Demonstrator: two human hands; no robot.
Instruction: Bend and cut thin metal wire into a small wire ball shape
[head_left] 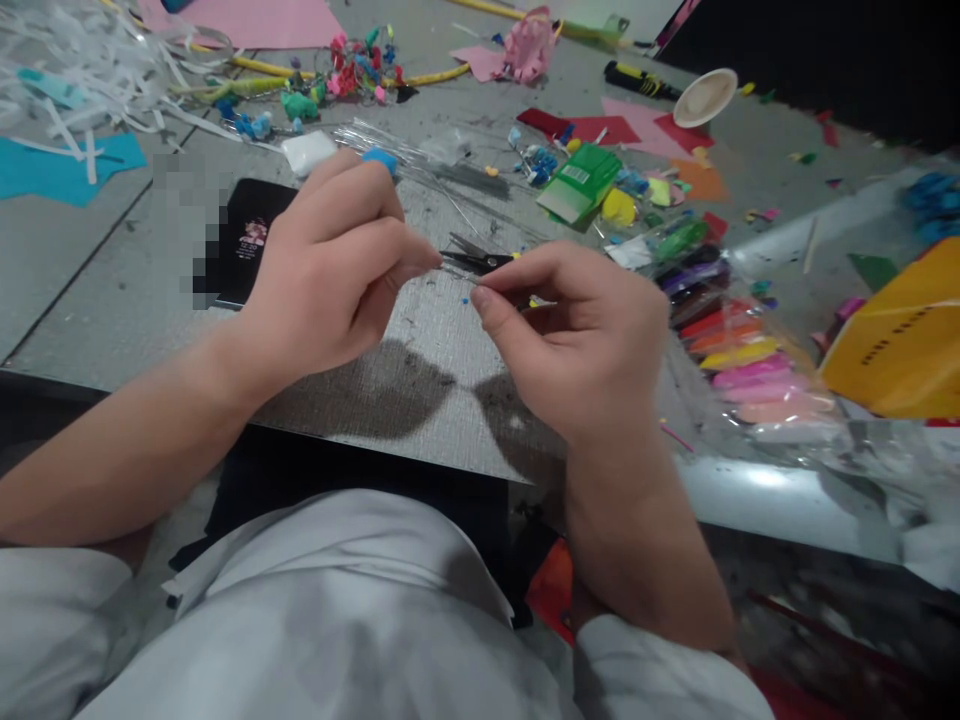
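Note:
Above the table's front part, my left hand [322, 270] is closed in a pinch at one end of a thin wire [459, 272]. The other end sits between the thumb and forefinger of my right hand [592, 330], which is also closed. Only a short stretch of the wire shows between the fingertips. Just behind it, a pair of black scissors [472, 254] lies on the table, its handles partly hidden by my right hand. A phone [247, 240] with a lit screen lies beside my left wrist.
Bundled wires [420, 150] lie farther back. Small coloured clay pieces [360, 70], white paper strips [105, 80] and a green packet [579, 182] are scattered about. On the right are coloured clay sticks in clear wrapping [757, 365] and a yellow packet [896, 340]. The table edge [420, 458] runs below my hands.

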